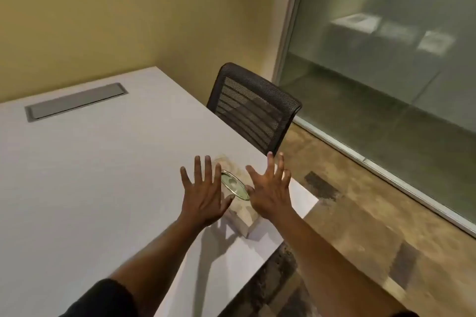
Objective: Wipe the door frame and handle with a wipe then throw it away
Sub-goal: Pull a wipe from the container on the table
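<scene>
Head view only, so I take it all from there. Both palms face down with fingers spread wide, gripping nothing: my left hand [203, 195] and right hand [269, 194] hover on either side of the box [240, 216] of wipes. I read the pose as framing the box before I pull a sheet, one hand ready to steady it while the other plucks.

That box sits near the right edge of the table [103, 162], close to the corner, an easy reach from where I stand. Its oval slot [233, 184] faces up between my thumbs; I cannot tell whether a wipe pokes out of it.

A chair [255, 110] is tucked against the table's far side, just beyond my fingertips. No door frame or handle shows clearly; the frosted glass [386, 46] at right may belong to one, but I cannot say. No bin is visible either. So I judge the task barely begun: no wipe is out yet.
</scene>
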